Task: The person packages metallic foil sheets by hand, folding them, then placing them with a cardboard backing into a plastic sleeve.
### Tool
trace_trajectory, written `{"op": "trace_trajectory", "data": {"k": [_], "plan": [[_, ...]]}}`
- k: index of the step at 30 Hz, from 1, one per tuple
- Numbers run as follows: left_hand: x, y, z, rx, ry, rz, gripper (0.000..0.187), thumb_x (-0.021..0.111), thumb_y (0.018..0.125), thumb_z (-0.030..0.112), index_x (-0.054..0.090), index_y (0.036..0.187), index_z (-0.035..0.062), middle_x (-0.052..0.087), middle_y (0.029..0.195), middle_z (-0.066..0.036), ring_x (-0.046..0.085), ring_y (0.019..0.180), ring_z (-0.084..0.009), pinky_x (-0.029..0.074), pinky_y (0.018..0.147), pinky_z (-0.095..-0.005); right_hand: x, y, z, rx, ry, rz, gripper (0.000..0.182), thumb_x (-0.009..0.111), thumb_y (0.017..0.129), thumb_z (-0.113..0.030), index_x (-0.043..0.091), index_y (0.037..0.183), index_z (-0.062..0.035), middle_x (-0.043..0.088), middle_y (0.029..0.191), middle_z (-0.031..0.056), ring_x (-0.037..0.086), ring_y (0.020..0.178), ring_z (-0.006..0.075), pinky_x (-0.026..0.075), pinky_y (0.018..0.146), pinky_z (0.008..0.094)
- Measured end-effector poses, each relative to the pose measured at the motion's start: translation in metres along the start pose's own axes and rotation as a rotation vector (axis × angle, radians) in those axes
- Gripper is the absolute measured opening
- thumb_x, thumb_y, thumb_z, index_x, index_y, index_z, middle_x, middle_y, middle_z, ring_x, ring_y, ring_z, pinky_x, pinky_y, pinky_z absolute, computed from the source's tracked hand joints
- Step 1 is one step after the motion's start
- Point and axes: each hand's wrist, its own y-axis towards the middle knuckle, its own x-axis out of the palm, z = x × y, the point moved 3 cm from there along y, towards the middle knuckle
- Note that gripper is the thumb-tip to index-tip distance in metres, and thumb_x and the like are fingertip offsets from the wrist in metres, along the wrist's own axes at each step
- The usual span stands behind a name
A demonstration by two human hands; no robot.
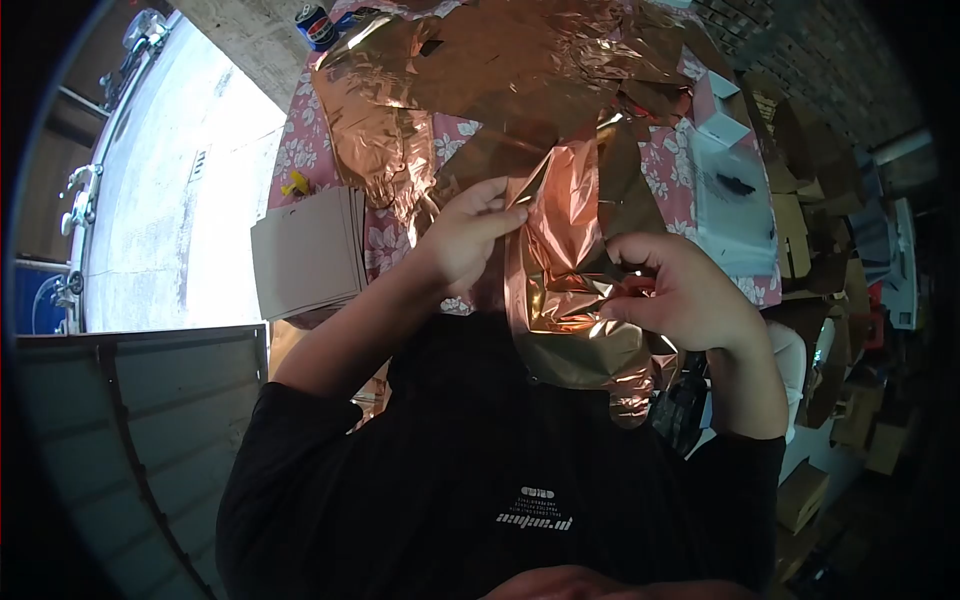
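Note:
A sheet of shiny copper-coloured foil [565,215] hangs crumpled in front of my chest, its lower end draped against my black shirt. At its left edge, my left hand [470,232] pinches the foil between thumb and fingers. On the other side, my right hand [685,290] is curled close against the foil. Between its thumb and fingers shows a small red loop [640,285] that looks like a scissors handle; any blades are hidden by the foil and fingers.
More copper foil [500,85] spreads over the flowered tablecloth [305,150]. A stack of grey-brown card sheets [308,250] lies at left, near a small yellow object [295,184]. A blue can [316,27] stands far left; a white box [720,108] is at right. Cardboard boxes [790,235] crowd the right side.

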Motion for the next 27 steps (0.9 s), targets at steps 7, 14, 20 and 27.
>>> {"op": "trace_trajectory", "data": {"k": [7,14,20,27], "plan": [[-0.009,0.004,-0.007,-0.293,-0.328,0.162,0.065,0.033,0.116,0.056,0.049,0.162,0.0115,0.057,0.16,-0.019,0.059,0.142,-0.0372,0.042,0.123,-0.0543,-0.003,-0.015,-0.007,-0.382,-0.411,0.076,0.026,0.085,0.082,0.001,0.062,0.094,0.0028,0.057,0.08,0.0118,0.06,0.071,0.025,0.046,0.063,0.0395],[-0.018,-0.027,0.015,0.518,1.229,0.282,0.037,0.061,0.102,0.012,0.063,0.137,0.0003,0.066,0.127,-0.023,0.062,0.121,-0.044,0.046,0.111,-0.0496,-0.016,-0.027,-0.018,-0.425,-0.468,0.082,0.027,0.083,0.081,0.002,0.056,0.086,0.0013,0.055,0.079,0.013,0.057,0.071,0.0334,0.043,0.062,0.0429],[0.002,-0.034,0.018,0.329,0.475,0.249,0.019,0.056,0.104,0.006,0.069,0.116,-0.0013,0.065,0.099,-0.006,0.064,0.093,-0.0184,0.057,0.082,-0.039,-0.016,-0.024,-0.022,-0.403,-0.418,-0.013,0.021,0.081,0.08,0.005,0.062,0.088,-0.0005,0.059,0.081,0.0114,0.06,0.072,0.0317,0.046,0.064,0.0428],[0.016,-0.022,0.042,1.166,1.002,0.432,0.053,0.085,0.087,0.015,0.066,0.135,-0.0014,0.065,0.127,-0.017,0.07,0.106,-0.0302,0.059,0.093,-0.0416,-0.016,-0.022,-0.027,-0.36,-0.471,-0.085,0.022,0.08,0.077,0.006,0.061,0.086,-0.0002,0.059,0.08,0.0121,0.061,0.073,0.0319,0.046,0.064,0.0412]]}}
